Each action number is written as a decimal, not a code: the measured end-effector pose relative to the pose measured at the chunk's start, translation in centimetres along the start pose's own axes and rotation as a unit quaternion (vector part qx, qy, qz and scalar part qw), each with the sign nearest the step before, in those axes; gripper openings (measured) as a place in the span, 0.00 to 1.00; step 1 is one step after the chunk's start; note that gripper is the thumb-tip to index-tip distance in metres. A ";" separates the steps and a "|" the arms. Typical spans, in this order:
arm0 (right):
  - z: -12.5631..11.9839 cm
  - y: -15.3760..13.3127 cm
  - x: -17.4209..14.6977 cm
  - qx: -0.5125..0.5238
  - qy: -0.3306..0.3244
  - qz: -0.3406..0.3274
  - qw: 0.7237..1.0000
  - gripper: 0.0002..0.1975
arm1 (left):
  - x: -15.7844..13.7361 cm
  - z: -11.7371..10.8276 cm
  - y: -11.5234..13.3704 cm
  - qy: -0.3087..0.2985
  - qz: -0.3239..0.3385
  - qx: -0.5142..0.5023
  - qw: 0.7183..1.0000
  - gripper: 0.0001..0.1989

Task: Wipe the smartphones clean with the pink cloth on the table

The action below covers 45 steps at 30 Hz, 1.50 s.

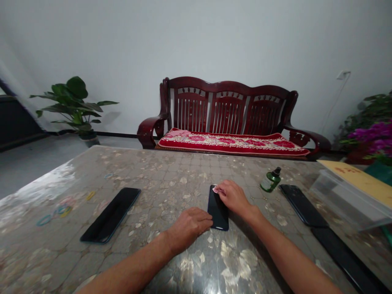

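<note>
A dark smartphone (219, 214) lies screen up on the table in front of me. My right hand (232, 197) is closed on a small pink-and-white wiping cloth (216, 189) and presses it to the upper part of the screen. Only a corner of the cloth shows; the rest is hidden under the fingers. On the other side, my left hand (192, 224) rests low on the table, fingers stretched out and lying together. Its fingertips touch the phone's lower left edge. A green spray bottle (271, 179) with a black top stands upright beyond my right hand.
Another phone (110, 215) lies at the left, near several coloured rubber bands (63, 209). Two more phones, one (303, 204) above the other (349, 257), lie at the right beside a clear plastic box (346, 200) topped by a yellow folder (361, 179). A wooden bench (229, 106) stands behind the table.
</note>
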State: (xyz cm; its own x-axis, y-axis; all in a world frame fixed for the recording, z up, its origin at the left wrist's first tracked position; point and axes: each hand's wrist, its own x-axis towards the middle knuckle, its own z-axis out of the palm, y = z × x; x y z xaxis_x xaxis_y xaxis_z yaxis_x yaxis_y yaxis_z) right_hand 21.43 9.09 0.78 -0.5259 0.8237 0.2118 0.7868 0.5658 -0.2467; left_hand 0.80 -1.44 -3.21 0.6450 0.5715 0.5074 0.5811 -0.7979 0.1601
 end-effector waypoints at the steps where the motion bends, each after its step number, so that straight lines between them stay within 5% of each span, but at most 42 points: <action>1: 0.0 0.0 0.0 -0.001 -0.003 -0.006 1.000 0.11 | 0.0 0.0 0.0 0.001 0.002 -0.001 1.000 0.11; 18: 0.1 -0.5 1.2 -0.034 0.008 -0.029 0.999 0.12 | 0.1 0.3 0.0 0.001 -0.006 -0.001 1.000 0.13; 24: 0.5 -0.7 0.8 -0.005 0.002 -0.090 0.996 0.12 | 0.0 0.3 0.1 0.002 -0.017 -0.005 1.000 0.12; 30: 0.7 -0.4 0.9 -0.016 0.027 -0.067 0.997 0.12 | 0.2 0.3 0.1 -0.012 -0.017 0.007 1.000 0.11; 36: 0.3 -0.6 0.0 0.003 0.004 -0.138 0.990 0.12 | 0.2 0.2 0.3 -0.020 -0.014 0.014 1.000 0.13; 45: -0.6 0.8 -0.3 0.004 0.004 -0.096 0.995 0.12 | 0.3 -0.1 0.5 -0.025 -0.010 0.028 0.999 0.12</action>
State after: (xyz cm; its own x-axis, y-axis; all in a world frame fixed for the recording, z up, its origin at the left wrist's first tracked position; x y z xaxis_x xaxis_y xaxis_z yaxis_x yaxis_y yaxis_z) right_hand 22.44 9.28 1.09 -0.6640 0.6997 0.2638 0.6693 0.7134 -0.2077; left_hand 1.22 -1.70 -2.86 0.6556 0.5974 0.4618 0.6200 -0.7750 0.1223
